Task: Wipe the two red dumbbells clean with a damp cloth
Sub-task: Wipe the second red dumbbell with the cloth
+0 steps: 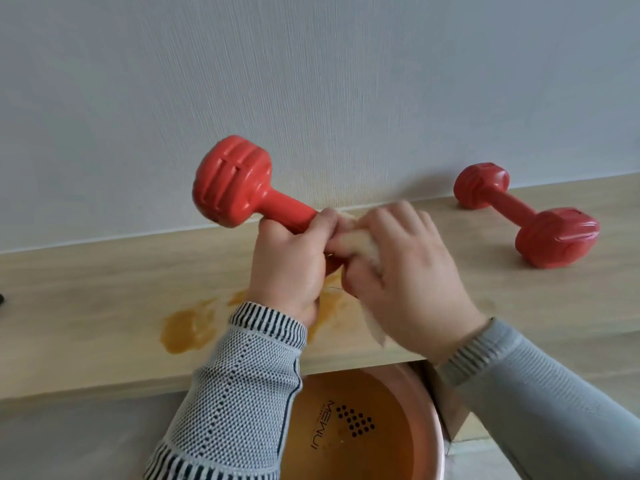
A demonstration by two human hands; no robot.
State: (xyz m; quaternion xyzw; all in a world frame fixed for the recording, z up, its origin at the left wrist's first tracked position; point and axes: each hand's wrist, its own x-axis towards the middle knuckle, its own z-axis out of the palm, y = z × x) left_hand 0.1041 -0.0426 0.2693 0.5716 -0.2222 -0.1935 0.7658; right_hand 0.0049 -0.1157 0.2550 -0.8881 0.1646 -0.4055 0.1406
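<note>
My left hand (287, 265) grips the handle of one red dumbbell (235, 181), holding it above the wooden shelf with its far head tilted up to the left. My right hand (405, 271) is wrapped round a pale cloth (360, 242) that covers the near end of that dumbbell; that end is hidden. A strip of the cloth hangs below my right palm. The second red dumbbell (530, 220) lies on the shelf to the right, against the wall, untouched.
The light wooden shelf (104, 299) runs along a white wall (311, 81) and has wet, darker patches (188, 327) left of my hands. Below its front edge stands an orange basin (374, 427) with water. A cardboard piece sits beside the basin.
</note>
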